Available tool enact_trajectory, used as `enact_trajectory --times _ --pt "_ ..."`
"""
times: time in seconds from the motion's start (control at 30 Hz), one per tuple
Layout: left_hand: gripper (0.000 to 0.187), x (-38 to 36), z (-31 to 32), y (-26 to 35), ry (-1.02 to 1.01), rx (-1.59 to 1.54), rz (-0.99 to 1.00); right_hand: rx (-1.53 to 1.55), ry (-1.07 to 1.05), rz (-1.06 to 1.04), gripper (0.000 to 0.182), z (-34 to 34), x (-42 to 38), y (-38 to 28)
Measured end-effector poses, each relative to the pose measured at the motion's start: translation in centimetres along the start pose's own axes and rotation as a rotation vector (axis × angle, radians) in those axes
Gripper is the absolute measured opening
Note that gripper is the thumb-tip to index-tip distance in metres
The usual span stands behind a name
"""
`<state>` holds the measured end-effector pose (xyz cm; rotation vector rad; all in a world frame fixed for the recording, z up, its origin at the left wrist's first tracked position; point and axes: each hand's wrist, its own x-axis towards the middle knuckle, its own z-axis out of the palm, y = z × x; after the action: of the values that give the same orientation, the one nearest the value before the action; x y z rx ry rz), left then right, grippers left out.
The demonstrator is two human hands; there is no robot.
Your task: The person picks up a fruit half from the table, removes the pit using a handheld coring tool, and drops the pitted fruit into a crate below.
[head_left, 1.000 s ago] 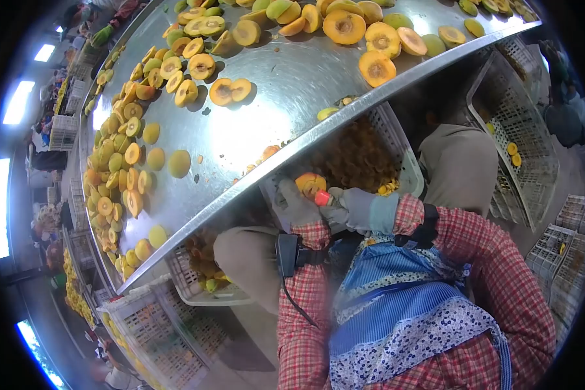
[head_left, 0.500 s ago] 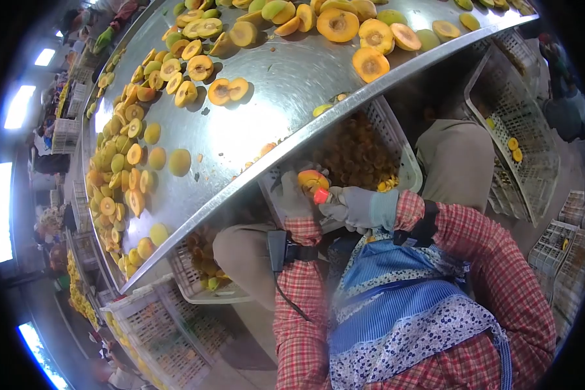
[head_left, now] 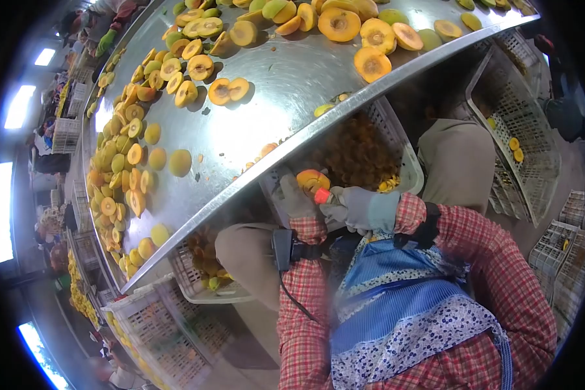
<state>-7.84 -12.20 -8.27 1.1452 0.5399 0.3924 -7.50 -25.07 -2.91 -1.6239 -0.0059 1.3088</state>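
Observation:
My left hand (head_left: 296,196), in a grey glove, is wrapped round a cut orange-yellow fruit half (head_left: 312,179) just below the metal table's edge. In my right hand (head_left: 355,207), also gloved, is a tool with a red handle (head_left: 322,195); its working end is against the fruit and hard to make out. Under both hands stands a white crate (head_left: 406,166) with many brown pits or scraps (head_left: 357,153) in it.
A metal table (head_left: 286,75) carries many halved fruits (head_left: 338,25). Crates stand at the right (head_left: 533,143), under the table at the left (head_left: 224,296) and at the lower left (head_left: 156,325). People and more crates are blurred at the far left.
My left hand and wrist have shifted slightly to the right. The fruit half and the red-handled tool stay nearly in the same place, with the fruit turned a little.

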Motion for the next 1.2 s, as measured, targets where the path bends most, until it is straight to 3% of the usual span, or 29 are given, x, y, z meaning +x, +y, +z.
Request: enact_trajectory --times 0.07,0.2,0.27,0.3,0.37,0.4,0.5,0.57,0.6,0.67,0.7,0.77,0.8,0.87,0.9,0.97,1.0,1.07,1.2 --pt "0.03 0.1 -1.1 -0.6 -0.105 0.202 0.027 0.271 -0.221 0.141 0.042 -0.7 0.1 0.2" --pt "0.029 1.3 -2.3 -1.3 -0.271 -0.074 -0.07 0.104 -0.078 0.041 0.029 -0.1 0.4 0.7" --pt "0.029 1.5 -2.0 0.1 -0.518 -0.132 -0.401 0.019 -0.042 0.032 0.037 -0.2 -0.4 0.4" --pt "0.029 2.1 -2.4 -0.3 -0.518 -0.131 -0.403 0.02 -0.042 0.032 0.037 -0.3 -0.3 0.6" --pt "0.031 3.1 -3.5 -1.5 -0.727 0.678 0.013 0.153 -0.134 0.085 0.033 -0.3 -0.1 1.1" --pt "0.031 2.8 -3.2 -1.1 -0.729 0.678 0.015 0.154 -0.132 0.082 0.033 -0.4 0.0 1.1" --pt "0.028 1.0 -1.8 0.2 -0.636 0.597 0.146 0.264 -0.189 0.046 0.032 -0.5 -0.1 1.0" --pt "0.027 -0.6 -0.1 0.5 -0.151 -0.163 -0.201 0.389 -0.237 0.066 0.025 -0.5 0.0 0.9" --pt "0.027 -1.1 0.5 0.8 -0.152 -0.161 -0.204 0.392 -0.236 0.068 0.025 -0.5 0.0 0.9" --pt "0.027 -1.6 1.4 1.2 -0.02 -0.014 -0.02 0.275 -0.176 0.079 0.025 -0.5 0.1 0.6" --pt "0.027 -1.2 0.5 0.6 -0.015 -0.017 -0.025 0.272 -0.176 0.087 0.025 -0.5 0.0 0.7" --pt "0.022 0.6 -1.2 0.2 -0.496 -0.191 -0.281 0.009 -0.075 0.037 0.033 -0.7 0.0 0.6" --pt "0.022 1.1 -1.4 0.5 -0.497 -0.189 -0.283 0.012 -0.075 0.037 0.033 -0.6 0.1 0.7" --pt "0.022 1.7 -1.3 0.8 -0.477 0.198 -0.453 0.131 -0.092 0.042 0.036 -0.3 0.5 1.2" --pt "0.022 1.6 -1.4 0.6 -0.478 0.197 -0.451 0.129 -0.091 0.041 0.036 -0.3 0.8 1.2" --pt "0.021 0.9 -2.1 -0.6 -0.276 1.181 0.197 0.242 -0.137 0.035 0.038 -0.1 1.1 1.5" --pt "0.021 0.8 -2.3 -1.9 -0.273 1.178 0.194 0.238 -0.136 0.038 0.038 -0.1 1.1 1.4" --pt "0.024 0.8 -2.5 -3.8 0.04 0.369 0.122 0.222 -0.124 0.037 0.039 0.0 1.3 1.2" --pt "0.023 0.8 -2.7 -3.8 -0.004 0.494 0.265 0.255 -0.167 0.052 0.038 -0.3 1.1 0.8"
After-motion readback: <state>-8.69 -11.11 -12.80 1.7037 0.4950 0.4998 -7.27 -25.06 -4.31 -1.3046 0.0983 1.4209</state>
